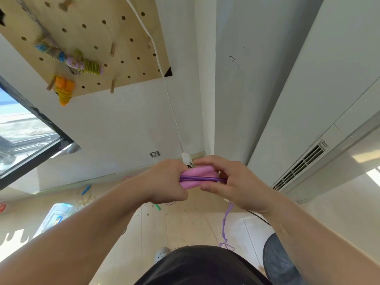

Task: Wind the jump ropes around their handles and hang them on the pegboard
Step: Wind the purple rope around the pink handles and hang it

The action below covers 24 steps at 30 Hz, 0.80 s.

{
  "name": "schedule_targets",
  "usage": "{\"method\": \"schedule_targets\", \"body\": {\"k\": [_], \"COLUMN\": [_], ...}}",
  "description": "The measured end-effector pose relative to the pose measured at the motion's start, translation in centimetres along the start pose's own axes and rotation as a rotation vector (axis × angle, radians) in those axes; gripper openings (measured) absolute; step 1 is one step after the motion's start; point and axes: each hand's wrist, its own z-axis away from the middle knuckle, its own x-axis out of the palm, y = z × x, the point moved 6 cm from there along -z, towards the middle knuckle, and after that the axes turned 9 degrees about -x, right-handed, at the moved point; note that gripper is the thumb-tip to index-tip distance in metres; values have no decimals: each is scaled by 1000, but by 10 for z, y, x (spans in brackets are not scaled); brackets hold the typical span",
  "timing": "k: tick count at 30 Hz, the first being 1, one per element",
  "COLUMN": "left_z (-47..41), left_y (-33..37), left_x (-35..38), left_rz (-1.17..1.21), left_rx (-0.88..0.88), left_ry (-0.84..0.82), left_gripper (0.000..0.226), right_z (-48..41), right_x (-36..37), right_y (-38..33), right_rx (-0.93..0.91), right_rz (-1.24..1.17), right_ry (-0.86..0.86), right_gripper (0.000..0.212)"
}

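Two pink jump rope handles (200, 174) lie side by side between my hands, in front of my chest. My left hand (164, 181) grips their left end. My right hand (232, 182) holds the right end, and its fingers pinch the purple rope (202, 179) that runs lengthwise across the handles. The rest of that rope (226, 225) hangs down toward the floor. The wooden pegboard (92, 38) is on the wall at upper left. It carries three wound ropes: a blue one (49, 49), a purple and yellow-green one (86, 65) and an orange one (63, 89).
More ropes lie on the floor near the wall, one with a blue handle (86, 190) and one with a green handle (158, 207). A white cable (164, 79) runs down to a plug (186, 158). A window (24, 128) is at left, a vent (302, 165) at right.
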Motion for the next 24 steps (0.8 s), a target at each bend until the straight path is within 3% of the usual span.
{"method": "schedule_targets", "body": {"k": [2, 4, 7, 10, 14, 17, 20, 24], "left_z": [0, 0, 2, 4, 4, 6, 5, 5], "left_y": [1, 3, 11, 20, 20, 23, 22, 15], "left_x": [-1, -1, -3, 0, 2, 3, -2, -10], "left_rz": [6, -50, -287, -295, -51, -57, -145, -332], "left_rx": [-9, -40, -20, 40, 52, 92, 73, -17], "left_ry": [-16, -5, 181, 333, 247, 207, 221, 247], "left_gripper": [10, 11, 12, 12, 18, 20, 19, 16], "right_z": [-1, -2, -4, -5, -4, -3, -4, -8], "right_x": [1, 3, 5, 1, -3, -4, -4, 0], "right_y": [-3, -2, -2, -4, -5, -8, -4, 4], "right_rx": [0, 13, 22, 4, -16, -8, 29, 119], "right_rz": [-37, -56, -77, -105, -110, -115, -67, 326], "right_ry": [85, 156, 194, 239, 249, 251, 209, -89], "right_gripper": [19, 19, 21, 22, 21, 21, 20, 58]}}
